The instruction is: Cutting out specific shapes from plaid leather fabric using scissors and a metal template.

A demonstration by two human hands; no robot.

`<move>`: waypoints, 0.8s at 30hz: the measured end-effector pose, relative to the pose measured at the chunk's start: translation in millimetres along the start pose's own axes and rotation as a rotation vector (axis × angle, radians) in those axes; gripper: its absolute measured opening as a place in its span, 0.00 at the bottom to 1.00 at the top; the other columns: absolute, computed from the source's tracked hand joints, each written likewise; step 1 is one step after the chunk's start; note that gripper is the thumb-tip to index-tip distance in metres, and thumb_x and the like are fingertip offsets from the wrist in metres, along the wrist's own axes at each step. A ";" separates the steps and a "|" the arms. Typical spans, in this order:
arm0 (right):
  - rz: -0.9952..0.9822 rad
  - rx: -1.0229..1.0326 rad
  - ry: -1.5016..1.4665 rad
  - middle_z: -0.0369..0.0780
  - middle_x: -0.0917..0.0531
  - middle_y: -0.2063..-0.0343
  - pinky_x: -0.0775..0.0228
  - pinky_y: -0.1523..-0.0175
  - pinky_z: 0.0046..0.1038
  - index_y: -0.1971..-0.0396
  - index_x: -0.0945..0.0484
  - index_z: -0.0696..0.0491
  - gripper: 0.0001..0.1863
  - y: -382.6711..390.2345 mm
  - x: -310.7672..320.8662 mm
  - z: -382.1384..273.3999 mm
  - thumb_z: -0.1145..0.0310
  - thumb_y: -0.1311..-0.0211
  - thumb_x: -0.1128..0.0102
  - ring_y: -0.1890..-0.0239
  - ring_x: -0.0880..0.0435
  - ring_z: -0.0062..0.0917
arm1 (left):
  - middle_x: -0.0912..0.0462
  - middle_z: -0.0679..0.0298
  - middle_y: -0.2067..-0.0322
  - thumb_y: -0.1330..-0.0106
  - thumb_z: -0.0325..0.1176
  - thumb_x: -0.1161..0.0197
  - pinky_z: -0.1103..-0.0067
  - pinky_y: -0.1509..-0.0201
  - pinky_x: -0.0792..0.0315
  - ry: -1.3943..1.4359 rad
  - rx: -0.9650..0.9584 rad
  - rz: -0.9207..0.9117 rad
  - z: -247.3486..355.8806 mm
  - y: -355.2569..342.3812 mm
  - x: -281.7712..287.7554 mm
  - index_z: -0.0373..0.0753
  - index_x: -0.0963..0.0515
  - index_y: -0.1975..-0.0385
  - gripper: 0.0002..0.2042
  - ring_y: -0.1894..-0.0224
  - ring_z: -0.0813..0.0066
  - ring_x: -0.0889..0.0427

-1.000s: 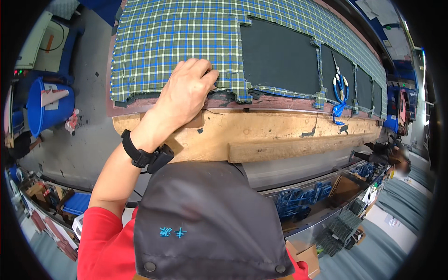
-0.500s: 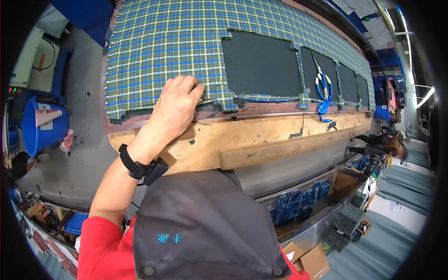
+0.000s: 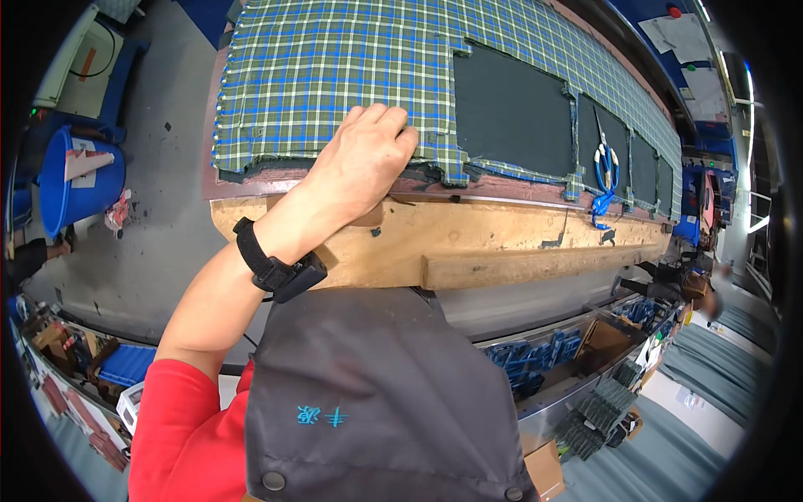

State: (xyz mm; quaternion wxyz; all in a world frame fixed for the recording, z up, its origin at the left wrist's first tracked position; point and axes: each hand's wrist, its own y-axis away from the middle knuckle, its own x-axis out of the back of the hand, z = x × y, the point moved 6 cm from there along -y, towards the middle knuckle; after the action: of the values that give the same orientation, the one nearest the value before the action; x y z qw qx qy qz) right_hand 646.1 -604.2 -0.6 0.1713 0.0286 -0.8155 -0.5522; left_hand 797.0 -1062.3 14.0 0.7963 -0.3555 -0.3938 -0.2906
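My left hand is closed at the near edge of a green, blue and white plaid cloth, knuckles up and fingers curled down onto it. The thumb is tucked in beside the fingers, and the fingertips are hidden. Several rectangular openings are cut in the cloth, and a dark sheet shows through them. Scissors with blue-wrapped handles lie across one of the openings, to the right of my hand. A black strap with a small box sits on my left wrist. My right hand is out of the picture.
A wooden ledge runs along the table's near side. On the floor at left stands a blue bin. Behind me are shelves with blue racks and a cardboard box. Another person is far right.
The view has shifted, so table, cloth and scissors appear farther right. My left hand keeps about the same place on the cloth edge, fingers still curled.
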 end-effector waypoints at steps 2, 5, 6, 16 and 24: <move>0.001 -0.005 -0.014 0.43 0.12 0.73 0.21 0.61 0.30 0.60 0.15 0.62 0.13 0.2 0.1 0.0 0.68 0.39 0.39 0.70 0.13 0.25 | 0.22 0.57 0.62 0.44 0.20 0.38 0.68 0.50 0.28 -0.025 -0.039 0.027 -0.2 1.1 0.8 0.31 0.19 0.57 0.14 0.57 0.60 0.22; 0.008 0.003 -0.044 0.43 0.11 0.73 0.21 0.61 0.30 0.60 0.14 0.62 0.14 4.7 0.3 0.5 0.68 0.39 0.39 0.70 0.12 0.25 | 0.24 0.56 0.64 0.46 0.21 0.39 0.70 0.50 0.28 -0.136 -0.066 -0.054 3.5 0.0 6.3 0.29 0.21 0.57 0.15 0.59 0.60 0.23; 0.008 0.010 -0.054 0.43 0.11 0.73 0.21 0.61 0.30 0.60 0.14 0.62 0.14 5.3 0.0 0.2 0.68 0.39 0.39 0.69 0.12 0.25 | 0.24 0.56 0.64 0.46 0.21 0.39 0.70 0.50 0.28 -0.145 -0.077 -0.049 7.1 -0.4 9.5 0.29 0.21 0.57 0.15 0.59 0.60 0.23; 0.669 0.405 -0.046 0.38 0.17 0.81 0.29 0.68 0.24 0.67 0.18 0.61 0.09 -55.5 139.2 -141.6 0.71 0.32 0.40 0.77 0.21 0.18 | 0.24 0.56 0.63 0.44 0.22 0.40 0.70 0.50 0.26 -0.335 -0.181 -0.096 14.4 -0.1 -6.4 0.28 0.22 0.55 0.15 0.58 0.60 0.23; 0.623 0.858 0.040 0.40 0.16 0.80 0.26 0.68 0.26 0.64 0.17 0.60 0.07 -69.9 134.4 -277.5 0.71 0.34 0.37 0.77 0.17 0.24 | 0.20 0.57 0.63 0.39 0.23 0.31 0.66 0.52 0.25 0.074 -0.004 0.142 -6.6 -7.2 3.6 0.33 0.18 0.63 0.07 0.58 0.55 0.21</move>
State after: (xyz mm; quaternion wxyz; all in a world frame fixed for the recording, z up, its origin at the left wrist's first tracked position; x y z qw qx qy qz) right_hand 596.1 -910.2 61.1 0.3158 -0.1370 -0.9344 -0.0914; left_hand 796.4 -1072.4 16.5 0.8283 -0.3730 -0.3372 -0.2473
